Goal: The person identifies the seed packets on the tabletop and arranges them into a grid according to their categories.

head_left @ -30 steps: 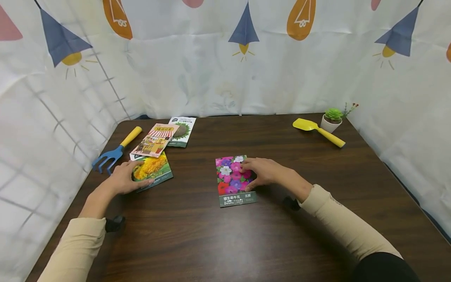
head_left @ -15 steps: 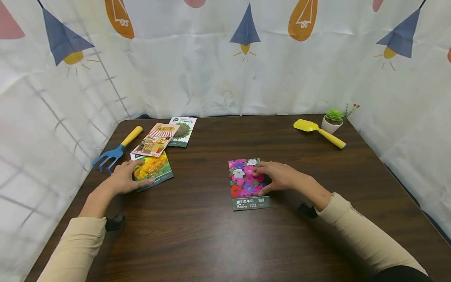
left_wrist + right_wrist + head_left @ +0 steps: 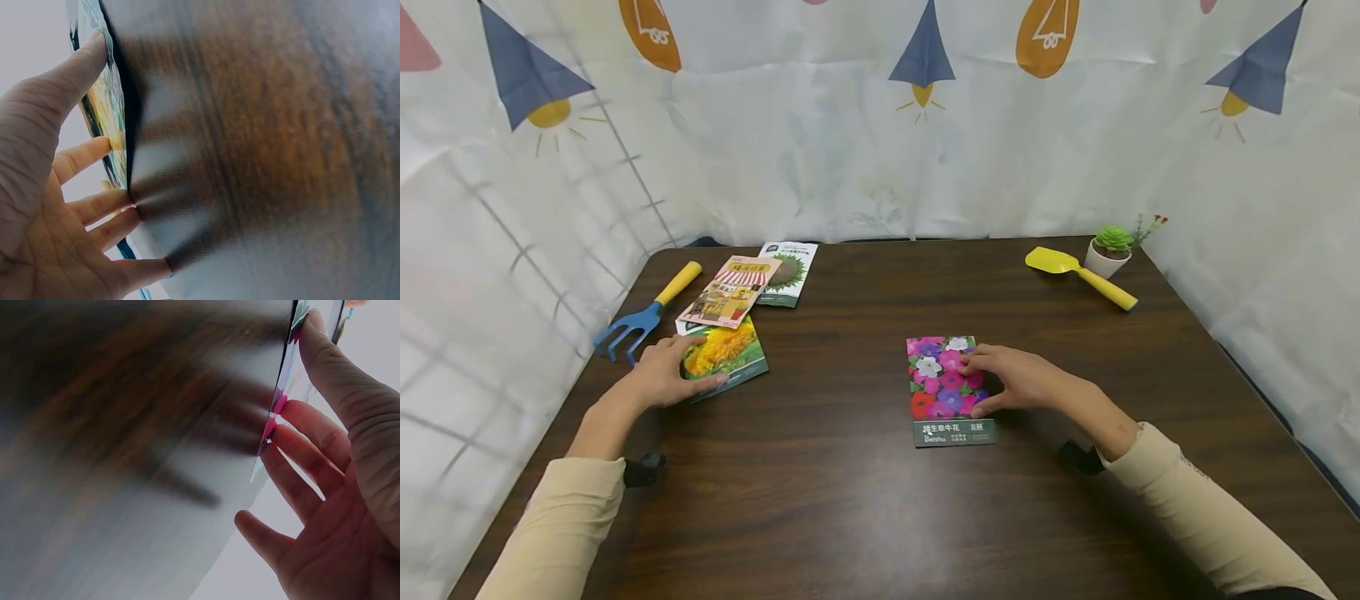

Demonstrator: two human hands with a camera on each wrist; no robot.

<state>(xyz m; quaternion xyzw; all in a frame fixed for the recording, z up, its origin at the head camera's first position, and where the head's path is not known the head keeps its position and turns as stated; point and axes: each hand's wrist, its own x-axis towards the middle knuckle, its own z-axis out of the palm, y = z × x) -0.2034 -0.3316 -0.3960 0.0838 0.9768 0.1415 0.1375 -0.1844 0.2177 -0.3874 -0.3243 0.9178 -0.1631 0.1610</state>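
A seed packet with pink, purple and white flowers [image 3: 936,392] lies flat right of the table's middle. My right hand [image 3: 1026,382] rests on its right side; in the right wrist view the thumb and several fairly straight fingertips [image 3: 284,406] touch its face, and the little finger stays off it. At the left, my left hand [image 3: 658,375] rests on a seed packet with yellow flowers [image 3: 730,346]. The left wrist view has the thumb and index fingertip [image 3: 103,145] on this packet, the other fingertips down at the tabletop beside it.
A pink illustrated packet [image 3: 730,292] overlaps the yellow-flower packet and a white packet with a green spiky plant [image 3: 787,271]. A blue hand fork [image 3: 647,312] with yellow handle lies left. A yellow trowel [image 3: 1081,273] and potted succulent [image 3: 1108,250] are back right.
My right hand has slid the pink-flower packet to the right across the table. The left hand stays in place on the yellow-flower packet.
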